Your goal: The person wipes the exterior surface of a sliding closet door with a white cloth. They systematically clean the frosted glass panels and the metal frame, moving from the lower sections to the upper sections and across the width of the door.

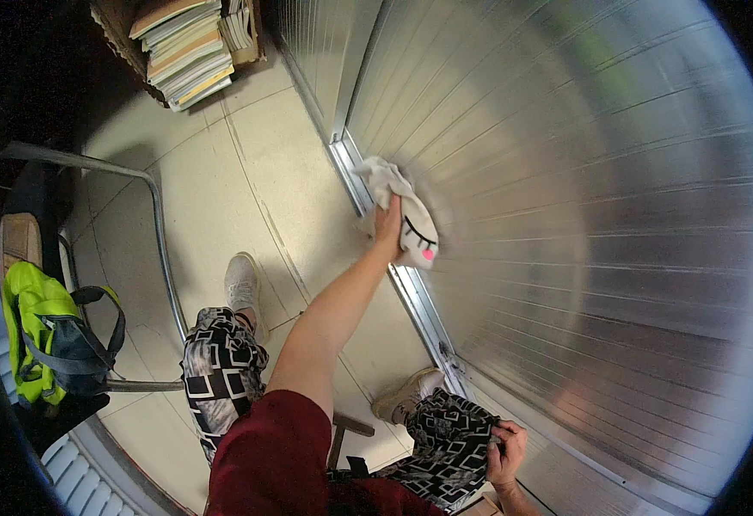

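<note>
My left hand [387,227], at the end of an outstretched arm, grips a white cloth [419,230] printed with black lashes and a pink spot. The cloth rests against the lower part of a translucent ribbed panel [565,258], just above its metal bottom rail [419,301]. Part of the left fingers is hidden behind the cloth. At the lower right, my right hand [507,451] is by my right knee, its fingers curled on the black-and-white patterned trouser leg [452,430].
A metal-framed chair [159,215] stands at the left, with a lime-green and grey bag [58,331] on it. A cardboard box [122,39] of stacked books [189,56] sits at the far left. My shoes [243,284] are on the tiled floor [213,181].
</note>
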The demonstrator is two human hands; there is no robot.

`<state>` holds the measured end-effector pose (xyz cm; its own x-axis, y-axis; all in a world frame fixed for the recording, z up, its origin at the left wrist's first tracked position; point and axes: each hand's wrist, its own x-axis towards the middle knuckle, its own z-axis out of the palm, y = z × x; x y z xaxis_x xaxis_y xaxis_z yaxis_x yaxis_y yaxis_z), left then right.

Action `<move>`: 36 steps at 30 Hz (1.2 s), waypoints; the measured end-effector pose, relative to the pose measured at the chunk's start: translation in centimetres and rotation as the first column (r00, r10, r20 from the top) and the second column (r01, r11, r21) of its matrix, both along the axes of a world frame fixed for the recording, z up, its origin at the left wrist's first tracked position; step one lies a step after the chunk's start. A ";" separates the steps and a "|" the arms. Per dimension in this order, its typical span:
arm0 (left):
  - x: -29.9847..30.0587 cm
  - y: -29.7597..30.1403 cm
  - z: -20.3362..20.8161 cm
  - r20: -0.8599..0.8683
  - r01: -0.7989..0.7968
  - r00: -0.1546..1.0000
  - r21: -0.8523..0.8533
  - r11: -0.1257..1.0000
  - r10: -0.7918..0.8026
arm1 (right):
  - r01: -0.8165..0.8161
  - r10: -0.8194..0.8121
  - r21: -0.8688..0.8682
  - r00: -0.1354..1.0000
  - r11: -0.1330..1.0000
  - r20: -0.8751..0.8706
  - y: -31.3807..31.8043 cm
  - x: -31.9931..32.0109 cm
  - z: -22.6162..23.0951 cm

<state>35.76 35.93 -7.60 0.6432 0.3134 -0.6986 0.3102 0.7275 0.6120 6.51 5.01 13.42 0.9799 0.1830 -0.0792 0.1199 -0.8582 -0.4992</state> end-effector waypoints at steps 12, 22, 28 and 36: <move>0.0 -1.0 21.7 0.715 -0.629 0.619 0.699 0.340 -0.326 | -0.021 0.021 0.013 0.999 1.000 0.026 -0.9 -0.5 -0.5; -2.8 -4.1 -1.2 0.029 0.021 0.999 0.309 0.951 -0.032 | -0.017 0.017 0.050 1.000 0.999 -0.005 -0.3 0.6 -0.9; 5.3 2.9 11.5 0.622 -0.448 0.769 0.689 0.570 -0.147 | -0.001 0.000 -0.016 0.997 1.000 -0.075 0.2 0.9 -0.2; 10.2 8.2 -6.6 0.448 -0.424 0.886 0.681 0.597 0.119 | -0.165 0.150 -0.116 0.980 0.979 -0.130 0.2 1.9 -0.2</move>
<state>45.98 44.17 -14.18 0.5670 0.8181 0.0965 -0.1477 -0.0143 0.9889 8.37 5.23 13.24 0.9215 0.3153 -0.2265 0.2044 -0.8901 -0.4075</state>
